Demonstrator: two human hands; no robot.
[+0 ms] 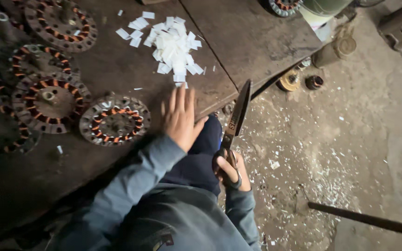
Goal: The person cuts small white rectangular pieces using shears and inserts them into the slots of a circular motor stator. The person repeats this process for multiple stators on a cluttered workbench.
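Head view: we hold scissors (235, 124) in right hand (231, 171), fingers curled through handles, off workbench (94, 69) near edge. Blades closed; long axis runs steeply, tip pointing up and away toward bench's near corner. Left hand (178, 116) flat, fingers spread, on bench edge just below pile of white paper strips (173, 49). Copper-wound stator (114, 120) beside left hand.
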